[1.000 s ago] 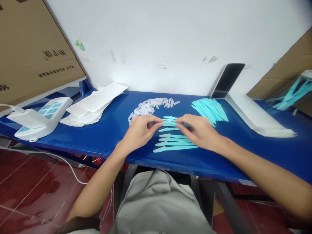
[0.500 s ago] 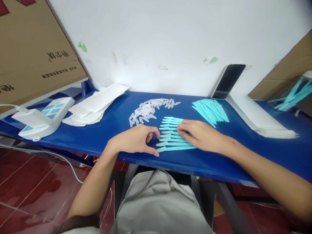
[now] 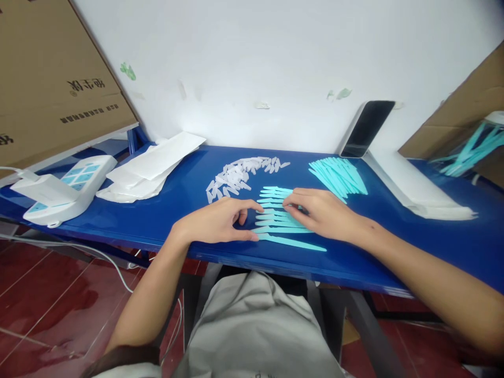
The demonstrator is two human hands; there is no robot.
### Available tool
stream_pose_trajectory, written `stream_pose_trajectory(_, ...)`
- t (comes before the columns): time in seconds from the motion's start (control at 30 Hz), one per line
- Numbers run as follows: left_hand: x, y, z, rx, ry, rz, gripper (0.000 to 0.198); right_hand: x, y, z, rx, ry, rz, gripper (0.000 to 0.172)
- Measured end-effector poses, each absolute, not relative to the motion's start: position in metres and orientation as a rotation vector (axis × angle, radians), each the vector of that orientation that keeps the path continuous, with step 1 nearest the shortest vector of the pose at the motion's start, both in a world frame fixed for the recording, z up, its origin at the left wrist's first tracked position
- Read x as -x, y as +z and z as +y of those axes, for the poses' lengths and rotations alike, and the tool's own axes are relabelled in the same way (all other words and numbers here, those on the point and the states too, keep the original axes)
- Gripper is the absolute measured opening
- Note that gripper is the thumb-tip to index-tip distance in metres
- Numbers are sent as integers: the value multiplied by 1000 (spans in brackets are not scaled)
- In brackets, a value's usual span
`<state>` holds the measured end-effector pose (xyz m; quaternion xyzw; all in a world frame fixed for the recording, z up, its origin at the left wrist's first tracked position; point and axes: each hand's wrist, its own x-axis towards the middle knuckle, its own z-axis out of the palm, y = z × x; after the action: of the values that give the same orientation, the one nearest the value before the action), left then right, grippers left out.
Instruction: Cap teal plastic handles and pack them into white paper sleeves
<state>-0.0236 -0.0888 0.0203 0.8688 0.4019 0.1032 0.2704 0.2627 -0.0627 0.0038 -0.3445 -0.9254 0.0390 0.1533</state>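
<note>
Slim turquoise eyebrow razors (image 3: 285, 229) lie side by side in a row on the blue table, their narrow blade ends to the left. My left hand (image 3: 220, 220) is at those ends, thumb and index finger apart. Its thumb touches the end of the nearest razor (image 3: 299, 243), which lies slanted from the others, and its index fingertip reaches the middle of the row. Over the handles, my right hand (image 3: 318, 210) has its fingers bent together in a pinch; whatever lies between them is hidden. Behind the row is a heap of small whitish translucent caps (image 3: 236, 176).
A fanned pile of turquoise razors (image 3: 338, 176) lies at the back right, near a phone (image 3: 368, 128) leaning on the wall and a white stack (image 3: 421, 189). At left are white paper sheets (image 3: 147, 170) and a power strip (image 3: 79, 181). The table's front edge (image 3: 275, 265) runs close by.
The nearest razor has swung away from the row, its right end toward the table's front edge. My left index finger has straightened toward the blade ends. My right hand stays over the handles.
</note>
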Motion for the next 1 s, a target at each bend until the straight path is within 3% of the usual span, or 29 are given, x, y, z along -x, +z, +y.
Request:
stream_pose_trajectory(0.17, 31, 14, -81, -2493, 370, 1403, 45, -266, 0, -54, 1076, 15, -2680, 24)
stream_pose_trajectory(0.33, 34, 4, -75, -2540, 279, 1646, 50, -267, 0, -52, 1193, 56, -2690, 22)
stream_pose_trajectory(0.67, 35, 3, -72, -2582, 312, 1825, 49, -266, 7, -51, 1386, 457, -2542, 25)
stream_pose_trajectory(1.0, 35, 1, -69, -2630, 465, 1496, 34, -266, 7, -52, 1316, 378, -2552, 23)
